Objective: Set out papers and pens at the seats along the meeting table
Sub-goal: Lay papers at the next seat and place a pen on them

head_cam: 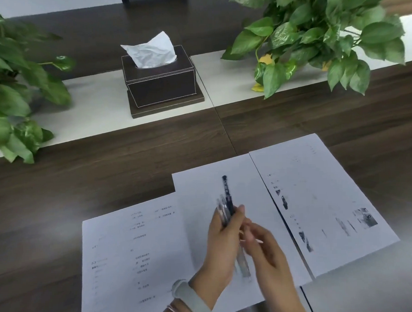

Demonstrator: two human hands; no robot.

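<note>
A bundle of slim black and clear plastic pens (226, 207) is gripped in the left hand (219, 247) above three white printed paper sheets (229, 225) on the dark wood table (83, 180). The right hand (263, 245) is blurred; its grip cannot be told. Light, smooth pens are best pinched mid-barrel. White tissue is held in a dark leather tissue box (160, 83).

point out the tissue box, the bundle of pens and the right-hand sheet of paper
tissue box (160, 83): head view, dark front face
bundle of pens (227, 197): head view, black pen's barrel
right-hand sheet (319, 186): head view, its middle
</note>
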